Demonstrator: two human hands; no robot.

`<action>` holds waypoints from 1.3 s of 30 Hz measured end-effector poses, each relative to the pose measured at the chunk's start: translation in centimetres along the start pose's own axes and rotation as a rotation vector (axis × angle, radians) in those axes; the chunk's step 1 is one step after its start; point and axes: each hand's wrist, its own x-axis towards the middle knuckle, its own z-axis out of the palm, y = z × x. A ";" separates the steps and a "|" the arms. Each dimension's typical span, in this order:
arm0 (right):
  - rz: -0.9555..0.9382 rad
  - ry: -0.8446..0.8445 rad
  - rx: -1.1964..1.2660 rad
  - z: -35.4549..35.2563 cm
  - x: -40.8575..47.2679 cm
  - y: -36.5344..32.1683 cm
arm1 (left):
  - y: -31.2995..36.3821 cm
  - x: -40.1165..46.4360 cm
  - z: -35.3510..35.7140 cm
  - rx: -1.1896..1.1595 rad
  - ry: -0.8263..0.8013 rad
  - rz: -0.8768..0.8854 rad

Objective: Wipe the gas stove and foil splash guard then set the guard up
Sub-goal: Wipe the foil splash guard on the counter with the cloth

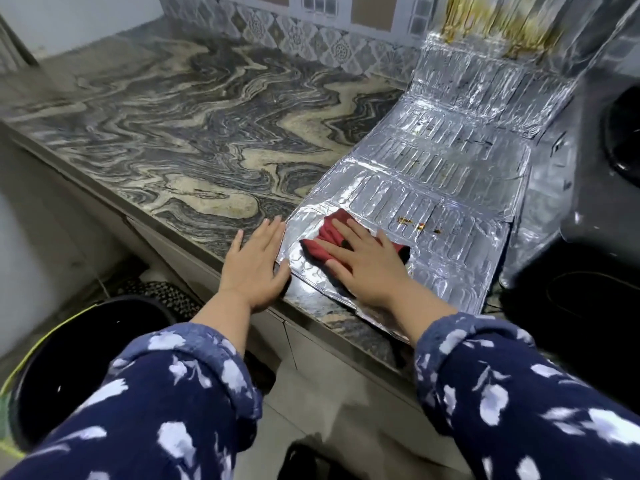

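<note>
The silver foil splash guard (433,181) lies unfolded on the marbled counter, its far panels rising against the tiled wall with brown grease streaks at the top. Small brown spots mark the near panel. My right hand (367,265) presses flat on a red cloth (329,233) at the guard's near left corner. My left hand (256,261) rests flat on the counter with fingers spread, fingertips touching the guard's left edge. The black gas stove (588,258) sits at the right, partly cut off by the frame.
The marbled counter (173,133) stretches left and back to a patterned tile wall (311,32). On the floor at the lower left stands a black bucket (79,358), beside a dark mat (162,296). The counter's front edge runs diagonally below my hands.
</note>
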 end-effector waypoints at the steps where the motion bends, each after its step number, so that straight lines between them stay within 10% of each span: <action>1: 0.018 0.008 -0.006 -0.2 0.2 0.6 | -0.1 0.0 0.0 -0.004 0.000 0.005; 14: 0.326 -0.009 -0.035 -2.1 6.8 7.6 | -0.6 0.1 0.1 -0.054 0.059 0.030; 39: 0.302 0.002 0.012 -0.6 -6.1 5.8 | 5.7 5.1 0.0 -0.054 -0.020 -0.007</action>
